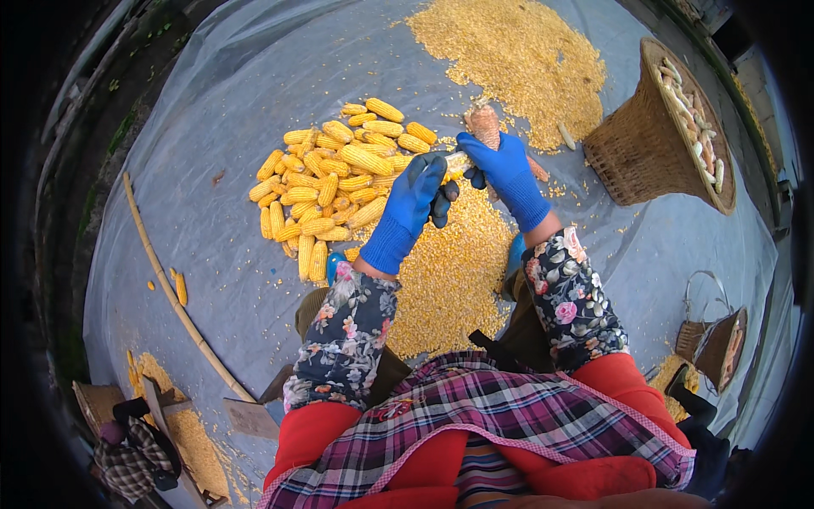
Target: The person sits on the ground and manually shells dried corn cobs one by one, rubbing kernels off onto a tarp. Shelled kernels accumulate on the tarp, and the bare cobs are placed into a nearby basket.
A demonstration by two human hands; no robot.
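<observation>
A partly shelled corn cob [455, 164] is held between my two hands, with bare white core and some yellow kernels showing. My right hand [499, 162], in a blue knit glove with dark fingers, grips its right end. At the other end, my left hand [416, 188], gloved the same way, closes its thumb and fingers around it. Just beyond my right hand is a pinkish, rough piece [484, 124] that looks like bare cob; my glove hides part of it. Loose kernels [451, 280] lie heaped below my hands, between my legs. Unshelled yellow ears [343, 172] are piled left of them.
A larger kernel heap [521, 57] spreads at the far side of the plastic sheet [229, 102]. A tall woven basket [629, 140] of bare cobs leans right. A bamboo pole [172, 286] lies left. Another person [137, 452] sits lower left; a smaller basket [693, 340] stands lower right.
</observation>
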